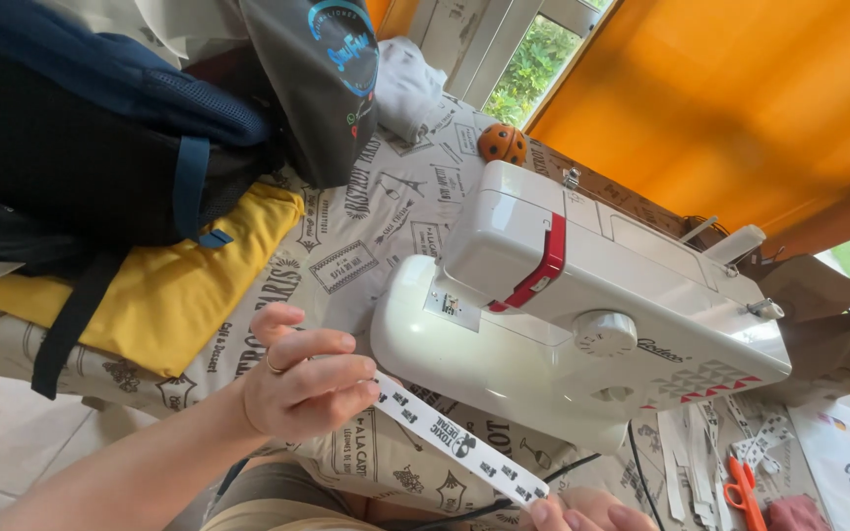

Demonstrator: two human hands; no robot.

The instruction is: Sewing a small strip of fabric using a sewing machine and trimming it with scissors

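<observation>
The left hand (302, 379) pinches one end of a white printed ribbon (459, 450), and the right hand (587, 513), mostly cut off at the frame's bottom edge, grips the other end. The ribbon stretches taut just before a white sewing machine (582, 315) on a printed tablecloth (346, 256). Orange scissors (743, 489) lie near the right hand.

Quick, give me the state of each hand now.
Left hand: closed, pinching the printed white ribbon.
Right hand: mostly out of frame, fingertips on the ribbon's other end.
</observation>
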